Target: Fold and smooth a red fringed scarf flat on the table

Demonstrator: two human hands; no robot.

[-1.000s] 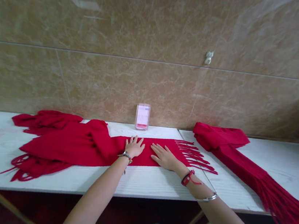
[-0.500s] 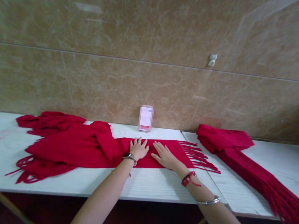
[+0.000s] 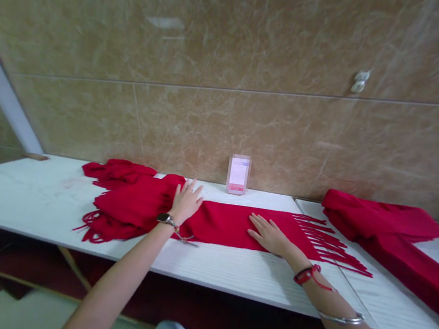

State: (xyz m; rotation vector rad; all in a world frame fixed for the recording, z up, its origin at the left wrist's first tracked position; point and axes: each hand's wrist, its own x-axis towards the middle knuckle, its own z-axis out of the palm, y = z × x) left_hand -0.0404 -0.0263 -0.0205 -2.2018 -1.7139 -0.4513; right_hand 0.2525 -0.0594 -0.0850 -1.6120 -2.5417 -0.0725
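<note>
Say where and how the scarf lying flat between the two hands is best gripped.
Probably at the near edge of the scarf, between the left hand and right hand, in a pinch from the person's side. That edge runs straight and uncovered there, with white tabletop in front.

Right grip atop red scarf

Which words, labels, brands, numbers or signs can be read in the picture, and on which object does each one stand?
No text is readable.
Small pale upright object: its face is blurred into blocks; any writing there cannot be read.
Wristwatch: its face is too small to read.
Middle red scarf and right-hand red scarf: no lettering or label visible.
</note>
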